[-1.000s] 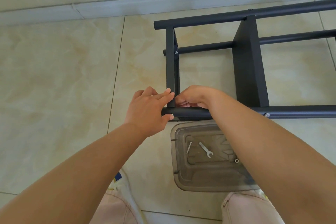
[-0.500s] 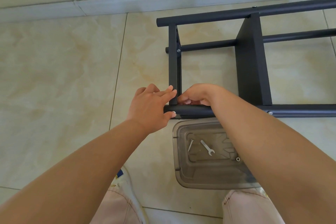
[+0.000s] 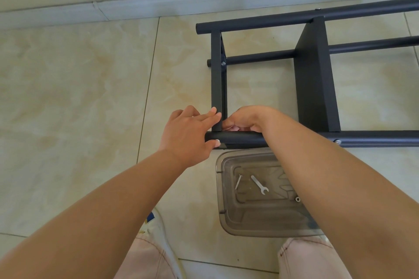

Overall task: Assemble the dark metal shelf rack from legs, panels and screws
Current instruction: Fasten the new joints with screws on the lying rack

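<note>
From the head view, the dark shelf rack (image 3: 315, 79) lies on its side on the tiled floor (image 3: 74, 88), near the wall. The left hand (image 3: 188, 133) wraps the near leg's (image 3: 240, 137) end, fingers straight against the end panel (image 3: 217, 84). The right hand (image 3: 243, 119) curls at that corner joint, apparently turning a screw hidden beneath it. Best keep leg and panel pressed square while threading; a spare screw (image 3: 238, 181) and wrench (image 3: 259, 184) wait in the clear tray (image 3: 221, 197).

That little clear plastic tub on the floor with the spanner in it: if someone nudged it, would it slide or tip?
The tub looks thin-walled and nearly empty, so probably light; on the glossy floor tiles it would likely slide. It is wide and shallow, so tipping seems unlikely. The loose spanner and screw would probably rattle about.
</note>
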